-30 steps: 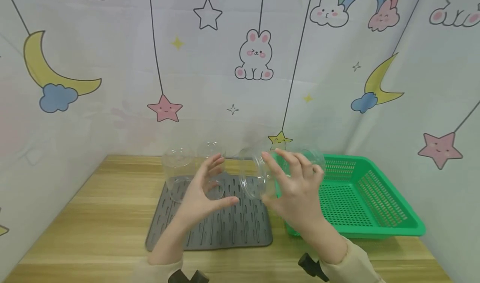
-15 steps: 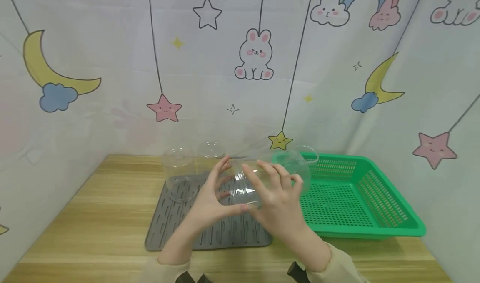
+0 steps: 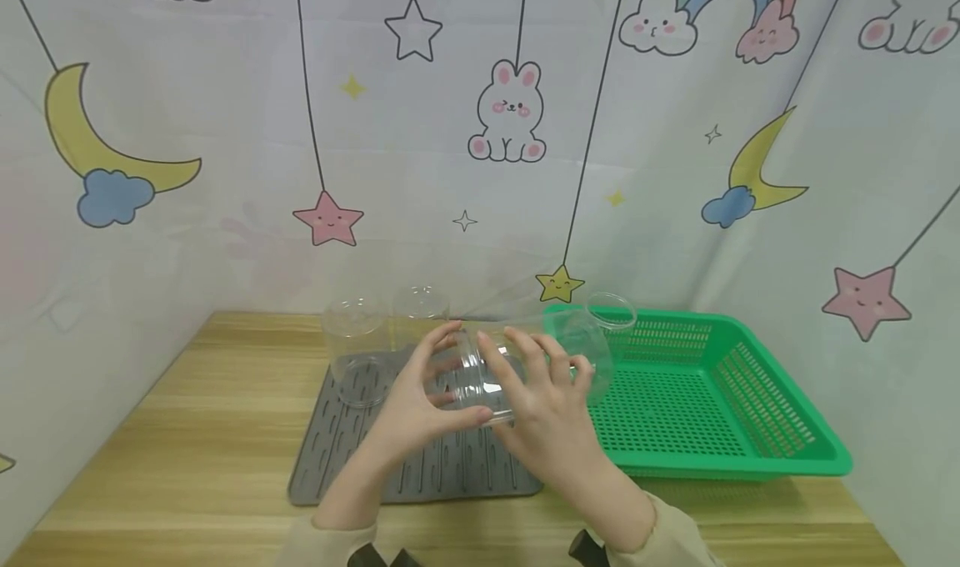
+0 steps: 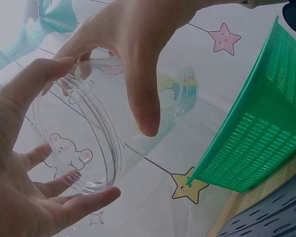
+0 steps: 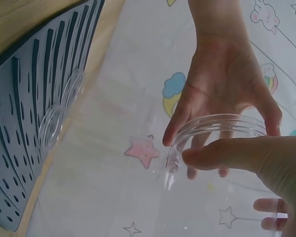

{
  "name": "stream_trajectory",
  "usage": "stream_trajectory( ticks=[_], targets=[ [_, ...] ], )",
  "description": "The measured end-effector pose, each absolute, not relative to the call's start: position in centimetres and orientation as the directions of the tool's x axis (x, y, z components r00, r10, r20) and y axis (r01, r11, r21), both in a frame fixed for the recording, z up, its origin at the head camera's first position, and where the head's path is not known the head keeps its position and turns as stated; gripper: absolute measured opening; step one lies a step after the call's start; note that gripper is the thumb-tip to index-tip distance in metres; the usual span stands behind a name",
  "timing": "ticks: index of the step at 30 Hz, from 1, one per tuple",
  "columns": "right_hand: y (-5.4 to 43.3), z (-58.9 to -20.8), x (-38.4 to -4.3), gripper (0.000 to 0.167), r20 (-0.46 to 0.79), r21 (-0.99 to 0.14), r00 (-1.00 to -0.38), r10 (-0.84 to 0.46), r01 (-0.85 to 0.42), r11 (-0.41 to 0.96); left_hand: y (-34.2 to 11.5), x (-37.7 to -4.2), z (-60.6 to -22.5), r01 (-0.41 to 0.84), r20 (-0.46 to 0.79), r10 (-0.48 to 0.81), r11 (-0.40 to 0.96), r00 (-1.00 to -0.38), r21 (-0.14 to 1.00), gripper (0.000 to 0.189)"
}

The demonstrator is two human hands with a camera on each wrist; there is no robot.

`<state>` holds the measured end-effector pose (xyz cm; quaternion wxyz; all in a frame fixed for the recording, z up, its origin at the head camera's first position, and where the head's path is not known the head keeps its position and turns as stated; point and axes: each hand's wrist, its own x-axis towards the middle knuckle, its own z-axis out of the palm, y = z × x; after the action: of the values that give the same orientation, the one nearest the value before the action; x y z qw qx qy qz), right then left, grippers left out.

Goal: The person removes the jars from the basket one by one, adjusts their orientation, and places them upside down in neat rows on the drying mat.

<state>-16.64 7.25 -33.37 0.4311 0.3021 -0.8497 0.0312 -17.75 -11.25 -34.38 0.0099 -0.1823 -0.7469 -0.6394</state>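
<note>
Clear jar (image 4: 116,113) on its side btwn both hands, held up over the mat (image 3: 427,477). Long axis approx 9-to-3 o'clock: rim end at 9, base end at 3. L hand (image 3: 408,404) clamped round rim, thumb + fingers spread on it; R hand (image 3: 551,402) clamped round body. Both hands on it, so L is nearer rim, R nearer base. Can't tell if it's capped. Basket (image 3: 750,467) at 3 o'clock of hands; 1 upright jar (image 3: 356,354) at 10, 2nd jar (image 3: 422,321) at 11.

Diff vs 1 s ago: L hand was off the jar, now on rim; R hand + jar shifted twd 9. Vs 0.5 s ago: approx same grip, R hand a touch further twd 9.
</note>
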Motion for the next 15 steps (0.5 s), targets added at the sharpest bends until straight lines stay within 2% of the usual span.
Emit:
stream_trajectory(
  ticks=[3, 10, 12, 14, 15],
  targets=[
    [7.3, -33.4, -16.7, 0.110, 0.750, 0.203, -0.445, -0.489, -0.549, 0.811, -11.4, -17.9, -34.4, 0.285, 0.250, 0.266, 0.104, -0.931, 0.953, 0.095],
    [8.1, -33.0, -16.7, 0.105, 0.740, 0.202, -0.403, -0.538, -0.631, 0.749, -12.1, -18.2, -34.4, 0.292, 0.265, 0.270, 0.064, -0.926, 0.954, 0.094],
    [8.4, -32.8, -16.7, 0.103, 0.750, 0.213, -0.361, -0.555, -0.662, 0.719, -12.3, -18.2, -34.3, 0.305, 0.277, 0.279, 0.060, -0.920, 0.951, 0.094],
    [8.7, -32.7, -16.9, 0.093, 0.783, 0.229, -0.277, -0.557, -0.704, 0.672, -12.6, -18.3, -34.3, 0.331, 0.304, 0.292, 0.047, -0.907, 0.943, 0.094],
    [8.8, -32.6, -17.1, 0.083, 0.807, 0.239, -0.223, -0.547, -0.722, 0.649, -12.7, -18.4, -34.4, 0.342, 0.316, 0.300, 0.036, -0.900, 0.939, 0.094]
  ],
)
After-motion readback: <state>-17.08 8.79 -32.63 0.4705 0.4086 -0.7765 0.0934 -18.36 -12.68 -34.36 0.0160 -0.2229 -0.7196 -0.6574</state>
